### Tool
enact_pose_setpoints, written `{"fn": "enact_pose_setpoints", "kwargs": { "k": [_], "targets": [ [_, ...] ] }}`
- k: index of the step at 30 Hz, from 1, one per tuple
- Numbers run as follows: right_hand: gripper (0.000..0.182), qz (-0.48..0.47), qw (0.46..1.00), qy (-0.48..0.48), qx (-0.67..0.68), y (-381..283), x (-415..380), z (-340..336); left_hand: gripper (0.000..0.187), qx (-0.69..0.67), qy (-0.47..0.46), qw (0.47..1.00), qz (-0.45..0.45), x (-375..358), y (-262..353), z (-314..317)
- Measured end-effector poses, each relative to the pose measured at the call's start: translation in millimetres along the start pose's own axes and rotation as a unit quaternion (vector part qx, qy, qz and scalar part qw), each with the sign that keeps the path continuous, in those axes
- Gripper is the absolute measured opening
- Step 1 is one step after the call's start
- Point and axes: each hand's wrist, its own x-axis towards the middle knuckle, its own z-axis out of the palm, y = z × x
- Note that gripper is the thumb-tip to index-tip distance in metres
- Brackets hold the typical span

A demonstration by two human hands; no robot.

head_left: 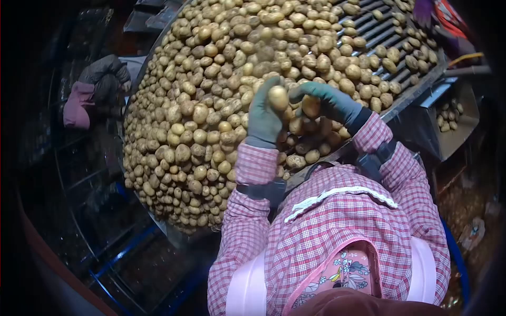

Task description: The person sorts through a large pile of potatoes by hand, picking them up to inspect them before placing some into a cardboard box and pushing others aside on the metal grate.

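Observation:
My left hand (265, 116), in a green-grey glove, is closed around a pale potato (278, 98) held just above the heap. Close beside it on the right, my right hand (332, 102) in a matching glove has its fingers curled over a browner potato (311, 107). Both hands are over the near part of a large pile of potatoes (200, 129), with more of them beneath and around the fingers. The undersides of both held potatoes are hidden.
Metal rollers (387, 42) carry scattered potatoes at the upper right. A box (458, 126) with several potatoes stands outside the metal rim (408, 95). Another person (92, 95) is at the far left. A co-worker's purple-gloved hand (423, 13) shows at the top right.

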Motion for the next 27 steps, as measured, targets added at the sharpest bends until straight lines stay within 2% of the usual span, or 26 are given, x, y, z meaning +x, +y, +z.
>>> {"fn": "enact_pose_setpoints", "kwargs": {
  "k": [1, 2, 3, 4, 6, 7, 8, 9, 10, 11, 12, 13, 14, 15, 16, 17, 18, 20, 21, 23, 25, 26, 27],
  "targets": [
    [0.036, -0.028, 0.952, 0.098, -0.29, -8, -21, 11, 0.051, 0.029, -0.021, 0.999, -0.037, 1, -26, 20],
    [0.038, -0.091, 0.961, 0.094, -0.242, 9, -25, -2, 0.051, 0.136, -0.032, 0.99, -0.006, -2, -45, 31],
    [0.039, -0.153, 0.965, 0.088, -0.193, 26, -33, -20, 0.052, 0.176, -0.049, 0.983, 0.015, -17, -50, 54],
    [0.04, -0.138, 0.978, 0.087, -0.127, 29, -47, -30, 0.053, 0.215, -0.065, 0.974, 0.038, -32, -56, 78],
    [0.04, -0.105, 0.991, 0.083, 0.008, 33, -83, -41, 0.055, 0.345, -0.138, 0.928, 0.017, -35, -69, 81],
    [0.041, -0.1, 0.989, 0.107, 0.004, 30, -106, -49, 0.056, 0.406, -0.175, 0.897, 0.007, -35, -74, 80],
    [0.041, -0.094, 0.987, 0.131, -0.002, 21, -131, -51, 0.049, 0.452, -0.223, 0.861, 0.069, -36, -75, 72],
    [0.039, -0.175, 0.965, 0.193, -0.034, 6, -158, -42, 0.045, 0.483, -0.212, 0.842, 0.108, -35, -68, 64],
    [0.037, -0.104, 0.942, 0.317, -0.028, -13, -197, -41, 0.04, 0.514, -0.202, 0.821, 0.144, -34, -51, 53],
    [0.037, -0.143, 0.902, 0.406, -0.014, -15, -219, -68, 0.035, 0.508, -0.156, 0.836, 0.134, -31, -30, 41],
    [0.04, -0.156, 0.901, 0.402, -0.029, -24, -251, -107, 0.03, 0.498, -0.111, 0.851, 0.124, -28, -9, 29],
    [0.04, -0.193, 0.874, 0.444, -0.046, -28, -284, -143, 0.024, 0.446, -0.029, 0.892, 0.068, -21, 14, 17],
    [0.039, -0.202, 0.866, 0.455, -0.051, -20, -294, -153, 0.022, 0.492, 0.022, 0.865, 0.093, -15, 32, -4],
    [0.04, -0.244, 0.817, 0.516, -0.086, -48, -352, -212, 0.021, 0.535, 0.072, 0.833, 0.118, -7, 42, -25],
    [0.046, -0.227, 0.734, 0.599, -0.227, -65, -372, -221, 0.023, 0.542, 0.054, 0.83, 0.122, -1, 46, -37],
    [0.054, -0.183, 0.693, 0.597, -0.359, -80, -408, -254, 0.025, 0.547, 0.037, 0.827, 0.125, 4, 47, -48],
    [0.057, -0.207, 0.615, 0.622, -0.439, -75, -451, -339, 0.027, 0.551, 0.022, 0.824, 0.13, 9, 47, -51],
    [0.05, -0.225, 0.603, 0.603, -0.472, -94, -448, -314, 0.033, 0.582, -0.031, 0.795, 0.168, 17, 25, -36],
    [0.048, -0.242, 0.66, 0.585, -0.404, -97, -418, -279, 0.037, 0.596, -0.057, 0.779, 0.183, 19, 7, -29],
    [0.046, -0.238, 0.751, 0.544, -0.291, -99, -354, -212, 0.047, 0.689, -0.124, 0.671, 0.245, 31, -24, -17],
    [0.039, -0.242, 0.845, 0.418, -0.229, -83, -280, -168, 0.049, 0.751, -0.114, 0.58, 0.295, 33, -48, -5],
    [0.034, -0.212, 0.857, 0.41, -0.228, -76, -241, -132, 0.051, 0.778, -0.11, 0.53, 0.319, 35, -52, -2],
    [0.03, -0.18, 0.869, 0.401, -0.228, -69, -206, -100, 0.05, 0.75, -0.1, 0.581, 0.299, 38, -49, -1]
  ]
}}
